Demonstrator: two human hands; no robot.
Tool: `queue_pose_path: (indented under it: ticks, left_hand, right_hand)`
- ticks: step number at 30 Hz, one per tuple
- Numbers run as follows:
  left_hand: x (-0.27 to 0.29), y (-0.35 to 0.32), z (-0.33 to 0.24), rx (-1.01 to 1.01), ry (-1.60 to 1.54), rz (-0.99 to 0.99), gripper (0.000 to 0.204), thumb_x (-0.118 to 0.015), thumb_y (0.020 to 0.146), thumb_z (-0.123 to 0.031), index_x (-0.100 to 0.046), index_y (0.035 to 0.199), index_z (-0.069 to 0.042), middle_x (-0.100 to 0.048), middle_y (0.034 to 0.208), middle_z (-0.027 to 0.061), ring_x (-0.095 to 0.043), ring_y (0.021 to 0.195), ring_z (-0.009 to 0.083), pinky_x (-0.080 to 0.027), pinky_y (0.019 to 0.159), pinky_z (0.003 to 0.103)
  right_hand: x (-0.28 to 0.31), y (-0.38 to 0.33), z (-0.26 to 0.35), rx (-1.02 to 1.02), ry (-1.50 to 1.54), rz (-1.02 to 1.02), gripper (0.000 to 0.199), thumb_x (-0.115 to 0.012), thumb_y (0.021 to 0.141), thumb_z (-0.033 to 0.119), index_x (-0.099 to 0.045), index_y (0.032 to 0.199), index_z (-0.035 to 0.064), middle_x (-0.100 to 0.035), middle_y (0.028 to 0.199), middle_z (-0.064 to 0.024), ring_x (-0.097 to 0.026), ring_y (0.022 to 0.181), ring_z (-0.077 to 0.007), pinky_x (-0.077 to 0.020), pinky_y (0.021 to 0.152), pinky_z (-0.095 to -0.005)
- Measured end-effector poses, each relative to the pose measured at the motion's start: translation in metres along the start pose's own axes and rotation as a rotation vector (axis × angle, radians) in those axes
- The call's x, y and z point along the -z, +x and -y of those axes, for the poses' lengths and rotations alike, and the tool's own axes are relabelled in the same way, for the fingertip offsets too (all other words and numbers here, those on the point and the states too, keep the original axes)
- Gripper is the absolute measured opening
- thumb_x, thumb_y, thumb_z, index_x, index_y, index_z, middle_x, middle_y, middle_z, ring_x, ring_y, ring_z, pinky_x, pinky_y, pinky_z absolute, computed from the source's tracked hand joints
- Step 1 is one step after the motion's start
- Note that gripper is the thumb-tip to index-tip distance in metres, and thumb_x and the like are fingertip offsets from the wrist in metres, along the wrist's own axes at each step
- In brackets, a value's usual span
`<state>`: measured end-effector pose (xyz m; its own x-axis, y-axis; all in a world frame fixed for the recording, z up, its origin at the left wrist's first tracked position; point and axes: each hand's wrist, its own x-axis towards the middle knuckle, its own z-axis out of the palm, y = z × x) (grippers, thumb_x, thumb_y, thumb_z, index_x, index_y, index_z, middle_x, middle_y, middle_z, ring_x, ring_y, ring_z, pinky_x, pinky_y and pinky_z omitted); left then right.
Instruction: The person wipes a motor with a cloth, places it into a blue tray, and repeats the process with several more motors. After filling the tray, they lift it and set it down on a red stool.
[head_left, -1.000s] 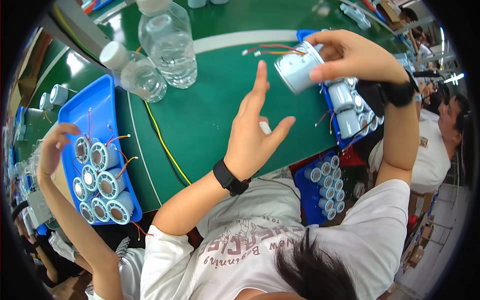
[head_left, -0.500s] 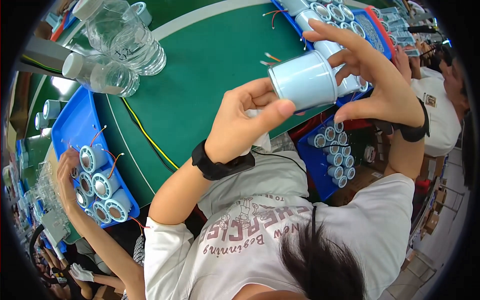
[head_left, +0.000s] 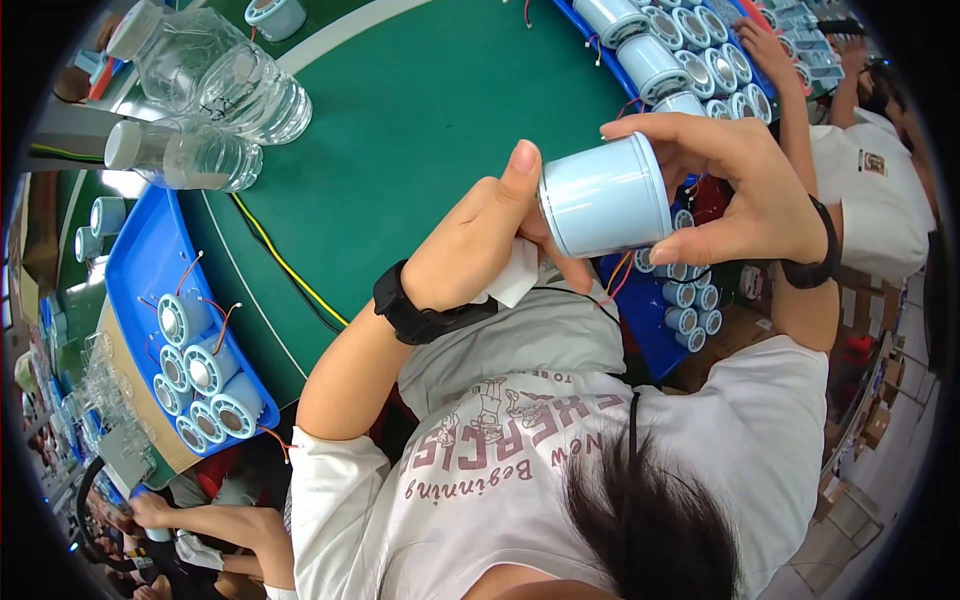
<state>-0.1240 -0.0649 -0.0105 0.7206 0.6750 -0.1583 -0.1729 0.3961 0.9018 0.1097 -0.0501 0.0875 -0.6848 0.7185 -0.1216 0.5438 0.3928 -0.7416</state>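
Observation:
A light-blue cylindrical motor (head_left: 606, 196) lies sideways in front of me, above the green table. My right hand (head_left: 735, 195) grips its right end, with the thumb below and the index finger along the top. Beside the left end is my left hand (head_left: 485, 235), its thumb raised off the casing and its other fingers partly hidden behind the motor. Folded in the left palm is a white cloth or tissue (head_left: 517, 275). Red and yellow wires (head_left: 622, 270) hang just under the motor.
Similar motors fill a blue tray (head_left: 615, 72) at the far right; several more sit in a left blue tray (head_left: 150, 250). Clear plastic bottles (head_left: 255, 100) lie at the far left, near a yellow-green cable (head_left: 285, 265). Another blue tray (head_left: 650, 340) of motors is below. Co-workers' arms (head_left: 225, 520) show at both sides.
The motor has turned and dropped slightly toward me. My left thumb has lifted off it, while my right hand has closed around its right end. A co-worker's hand has left the left tray.

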Motion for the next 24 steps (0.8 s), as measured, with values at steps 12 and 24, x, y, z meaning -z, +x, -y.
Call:
queue_pose_path:
  ticks: [12,24]
  left_hand:
    - [0.013,0.009,0.012,0.008,0.164,0.086,0.093,-0.009,0.096,-0.061,-0.067,0.061,0.002,-0.067,0.063,0.0094,-0.050,0.055,0.0120,-0.040,0.055,0.022]
    - [0.012,0.021,0.025,0.019,0.018,0.023,0.087,-0.007,0.099,-0.053,-0.066,0.072,0.004,-0.066,0.064,0.0152,-0.053,0.048,0.0144,-0.038,0.046,0.022]
  right_hand:
    - [-0.041,-0.040,-0.037,-0.583,0.892,-0.190,0.038,-0.070,0.084,0.024,-0.056,0.105,-0.0047,-0.062,0.076,-0.0044,-0.058,0.062,-0.0088,-0.0439,0.053,-0.0219]
    - [-0.204,-0.206,-0.189,-1.100,-0.206,-0.513,0.051,-0.076,0.072,0.030,-0.059,0.103,-0.0068,-0.066,0.091,-0.0232,-0.068,0.079,-0.0318,-0.0528,0.071,-0.0360]
